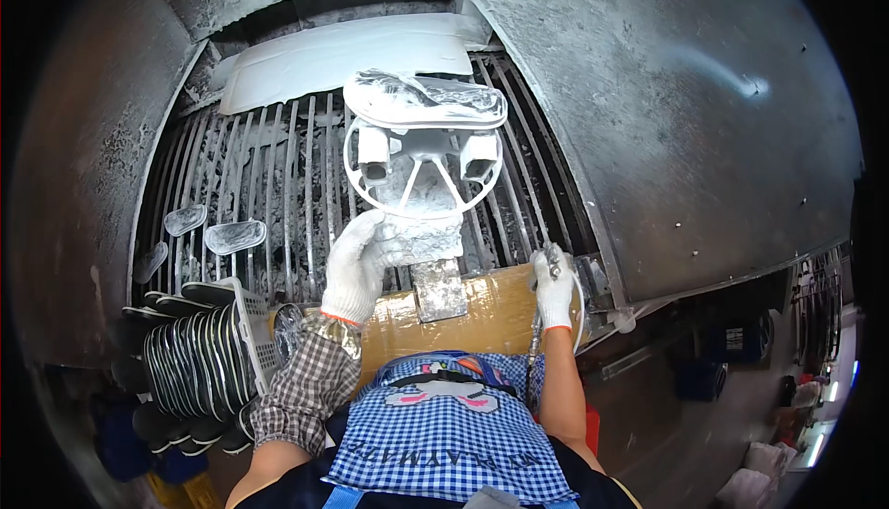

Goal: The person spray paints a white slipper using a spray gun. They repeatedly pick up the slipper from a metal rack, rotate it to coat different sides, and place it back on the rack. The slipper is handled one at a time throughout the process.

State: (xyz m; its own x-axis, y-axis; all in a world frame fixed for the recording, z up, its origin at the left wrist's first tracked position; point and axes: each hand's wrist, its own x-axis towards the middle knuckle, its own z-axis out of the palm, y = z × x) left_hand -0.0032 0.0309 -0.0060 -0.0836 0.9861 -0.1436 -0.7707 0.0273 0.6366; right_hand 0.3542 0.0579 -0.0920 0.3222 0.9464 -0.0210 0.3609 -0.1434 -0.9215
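Observation:
A white-coated shoe sole (pixel 426 101), its top covered by shiny film, rests on two square tube supports above a white spoked wheel (pixel 407 198). My left hand (pixel 354 266), in a white knit glove, is beside the wheel's near left rim. Its fingers look extended and grip nothing visible; whether the fingertips touch the rim, I cannot tell. Farther right, my gloved right hand (pixel 554 291) is closed around a small metal spray gun (pixel 553 257). A hose (pixel 534 342) runs down from the gun.
Metal slats (pixel 296 185) form the booth floor, where small sole-shaped pieces (pixel 235 237) lie at left. Metal walls (pixel 685 129) rise on both sides. A white rack (pixel 252 324) of dark soles (pixel 190 361) stands left. A brown taped padded bar (pixel 491 310) crosses in front of me.

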